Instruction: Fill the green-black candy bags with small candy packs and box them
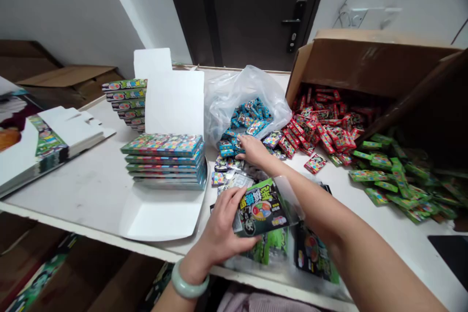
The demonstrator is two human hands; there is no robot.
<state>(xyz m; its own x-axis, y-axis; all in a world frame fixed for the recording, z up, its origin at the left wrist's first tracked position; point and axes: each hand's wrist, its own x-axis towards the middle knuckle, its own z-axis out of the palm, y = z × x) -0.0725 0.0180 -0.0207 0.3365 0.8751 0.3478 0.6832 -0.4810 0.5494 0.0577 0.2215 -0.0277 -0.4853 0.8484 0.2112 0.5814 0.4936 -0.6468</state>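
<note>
Currently, a black-and-green packet (261,209) is gripped by the left hand (219,234), while the right hand (254,151), open and palm down, is laid on loose blue packets (226,148) just in front of the clear plastic bag (223,102). Red packets (325,136) right of the bag could become mixed with the blue if they were brushed by that arm.

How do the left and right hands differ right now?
The left hand grips a black-and-green packet near the front edge of the white table; the right hand reaches farther, open, onto small blue packets. A pale green bangle circles the left wrist only. Both hands are bare.
</note>
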